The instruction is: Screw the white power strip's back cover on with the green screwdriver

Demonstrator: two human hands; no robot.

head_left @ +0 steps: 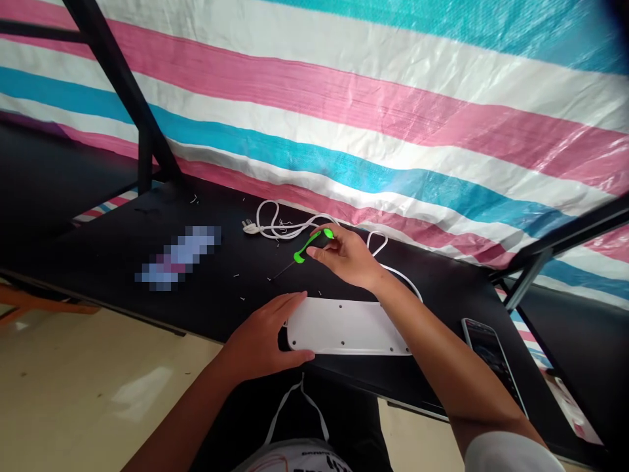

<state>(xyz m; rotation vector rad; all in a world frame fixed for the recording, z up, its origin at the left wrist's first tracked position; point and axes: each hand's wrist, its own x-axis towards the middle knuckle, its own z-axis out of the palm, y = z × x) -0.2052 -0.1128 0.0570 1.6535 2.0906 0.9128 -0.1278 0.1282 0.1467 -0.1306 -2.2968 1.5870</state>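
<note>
A white power strip (pixel 348 326) lies underside up near the table's front edge, with screw holes along its sides. My left hand (pixel 268 337) grips its left end, thumb on the near edge and fingers on the far edge. Above the strip, my right hand (pixel 346 255) is closed around the green and black handle of a screwdriver (pixel 299 254). The screwdriver's thin shaft points down and left, its tip at or close to a small screw on the table; contact is unclear. My right forearm hides part of the strip's right end.
A white cord (pixel 295 231) with a plug (pixel 251 227) lies coiled behind my hands. Several small screws are scattered over the black table (pixel 211 301). A phone (pixel 491 357) lies at right, a blurred-out item (pixel 179 257) at left. Striped sheeting (pixel 344 118) hangs behind, between black metal supports (pixel 115 78).
</note>
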